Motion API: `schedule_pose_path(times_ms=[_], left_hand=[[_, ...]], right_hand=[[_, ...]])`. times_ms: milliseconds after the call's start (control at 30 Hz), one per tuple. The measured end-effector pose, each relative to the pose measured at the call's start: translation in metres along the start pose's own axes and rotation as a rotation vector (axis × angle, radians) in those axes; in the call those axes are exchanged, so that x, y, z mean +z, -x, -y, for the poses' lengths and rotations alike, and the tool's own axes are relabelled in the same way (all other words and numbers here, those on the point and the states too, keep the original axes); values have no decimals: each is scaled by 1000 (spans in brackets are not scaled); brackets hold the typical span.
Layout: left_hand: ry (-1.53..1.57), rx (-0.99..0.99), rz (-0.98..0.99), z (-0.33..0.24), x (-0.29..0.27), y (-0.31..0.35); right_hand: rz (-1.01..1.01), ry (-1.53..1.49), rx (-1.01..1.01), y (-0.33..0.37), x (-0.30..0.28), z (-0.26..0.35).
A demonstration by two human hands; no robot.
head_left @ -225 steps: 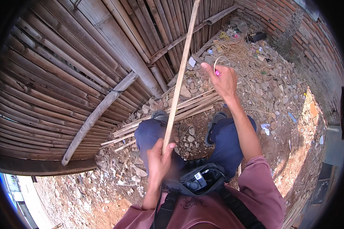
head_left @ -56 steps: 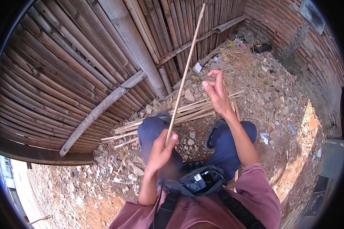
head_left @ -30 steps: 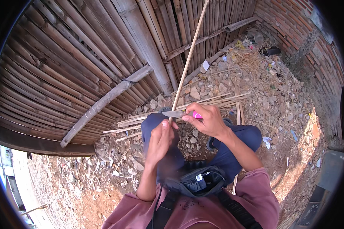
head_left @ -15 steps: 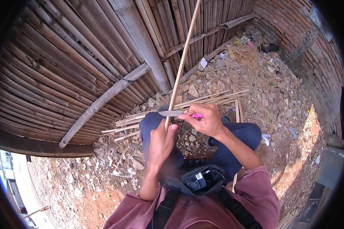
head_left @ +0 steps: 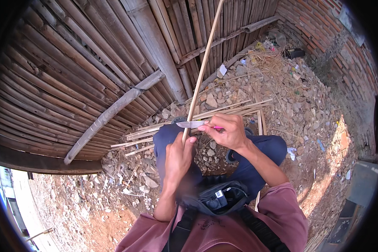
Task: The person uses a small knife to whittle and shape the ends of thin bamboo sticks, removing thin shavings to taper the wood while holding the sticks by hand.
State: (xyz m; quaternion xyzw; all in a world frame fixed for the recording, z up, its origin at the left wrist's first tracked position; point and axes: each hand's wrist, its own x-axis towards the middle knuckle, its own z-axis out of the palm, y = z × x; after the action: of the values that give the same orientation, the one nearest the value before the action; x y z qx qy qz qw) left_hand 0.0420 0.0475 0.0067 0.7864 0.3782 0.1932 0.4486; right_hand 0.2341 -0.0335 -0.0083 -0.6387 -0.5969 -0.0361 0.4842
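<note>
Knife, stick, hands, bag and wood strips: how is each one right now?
Stick: held aslant, reaching the picture's top edge
Knife: held, blade bare, crossing in front of the stick
Left hand: closed round the stick's lower part
Right hand: closed on the knife's pink handle
Bag: open, something dark inside
Wood strips: lying loosely piled on stony ground

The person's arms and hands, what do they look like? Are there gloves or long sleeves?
No gloves: the left hand and the right hand are both bare. The wrists look bare too. The sleeves are short, loose and dusty pink, ending around the elbows, so the forearms are uncovered. I can't see any markings on the sleeves.
</note>
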Motion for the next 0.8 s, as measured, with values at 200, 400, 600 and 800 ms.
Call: schedule_pose_path(times_ms=[200,400,600,800], left_hand=[[16,15,-21,7,0,0],[27,9,-26,10,2,-1],[39,-25,-17,4,1,1],[4,4,-30,10,1,1]], right_hand=[[-18,59,-56,-2,1,-1],[-73,64,-59,-3,3,-11],[-12,128,-41,-7,-5,-9],[-20,143,-58,-7,-4,-9]])
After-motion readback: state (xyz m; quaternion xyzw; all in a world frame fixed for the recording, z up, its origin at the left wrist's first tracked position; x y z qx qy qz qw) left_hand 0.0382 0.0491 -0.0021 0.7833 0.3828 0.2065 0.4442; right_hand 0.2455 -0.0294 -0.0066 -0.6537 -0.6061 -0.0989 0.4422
